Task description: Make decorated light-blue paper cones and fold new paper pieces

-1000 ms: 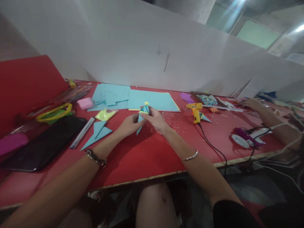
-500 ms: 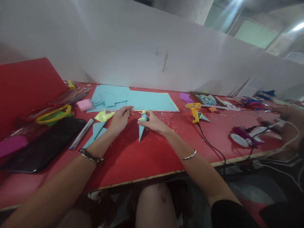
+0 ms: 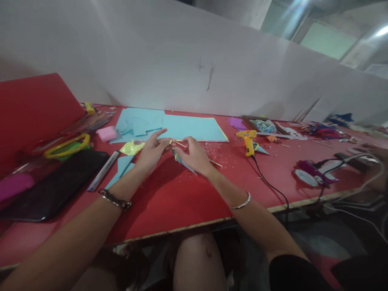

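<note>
My left hand [image 3: 153, 150] reaches in from the left, thumb and fingertips pinched at a small yellow piece [image 3: 170, 142]. Close beside it, my right hand [image 3: 195, 155] is curled over a light blue paper cone [image 3: 185, 163] with yellow trim at its wide end. The cone is tilted, its point towards the lower right, and my fingers partly cover it. A thin stick [image 3: 181, 144] shows between the two hands; what grips it is unclear. Yellow clay in a clear wrapper [image 3: 132, 148] and blue paper pieces [image 3: 121, 167] lie left of my left hand.
A yellow glue gun [image 3: 249, 143] with a black cord stands to the right, near another blue cone [image 3: 262, 150]. Blue sheets [image 3: 190, 128] lie at the back. A marker [image 3: 103, 171] and a black phone-like slab [image 3: 57, 186] are at left. A purple device [image 3: 309, 173] sits at right.
The cone has swung from pointing at me to pointing lower right. My left hand has moved right and closed its fingertips beside the right hand.
</note>
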Motion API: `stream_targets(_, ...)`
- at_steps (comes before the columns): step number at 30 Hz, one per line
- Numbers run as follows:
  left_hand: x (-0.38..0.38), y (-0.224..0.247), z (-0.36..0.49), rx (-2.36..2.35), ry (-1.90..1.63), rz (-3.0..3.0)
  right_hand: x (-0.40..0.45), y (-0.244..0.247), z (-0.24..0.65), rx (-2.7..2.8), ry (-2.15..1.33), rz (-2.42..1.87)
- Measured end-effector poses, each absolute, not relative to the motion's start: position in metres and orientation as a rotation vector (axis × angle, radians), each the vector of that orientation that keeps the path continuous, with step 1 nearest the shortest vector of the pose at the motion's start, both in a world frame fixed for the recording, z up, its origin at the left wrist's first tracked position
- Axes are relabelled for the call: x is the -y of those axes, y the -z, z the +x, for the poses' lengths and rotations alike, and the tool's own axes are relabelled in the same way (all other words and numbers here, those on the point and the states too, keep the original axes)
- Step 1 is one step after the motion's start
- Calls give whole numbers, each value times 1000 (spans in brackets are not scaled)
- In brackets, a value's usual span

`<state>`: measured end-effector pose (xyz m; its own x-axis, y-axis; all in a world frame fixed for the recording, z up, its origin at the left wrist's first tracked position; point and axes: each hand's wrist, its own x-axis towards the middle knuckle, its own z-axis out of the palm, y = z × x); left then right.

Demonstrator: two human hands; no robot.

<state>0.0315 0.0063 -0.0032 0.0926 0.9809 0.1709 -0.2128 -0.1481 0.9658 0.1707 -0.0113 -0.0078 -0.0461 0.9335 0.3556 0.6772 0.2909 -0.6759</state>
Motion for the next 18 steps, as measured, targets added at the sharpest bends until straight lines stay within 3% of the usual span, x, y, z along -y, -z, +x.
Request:
stream_targets(7,-7,3,31,-851,-1338,1204,9,6,169,1872,-390,-1029)
stream_targets(18,-5,3,31,-884,-1288,1241,13,0,169,1838,-441,-939)
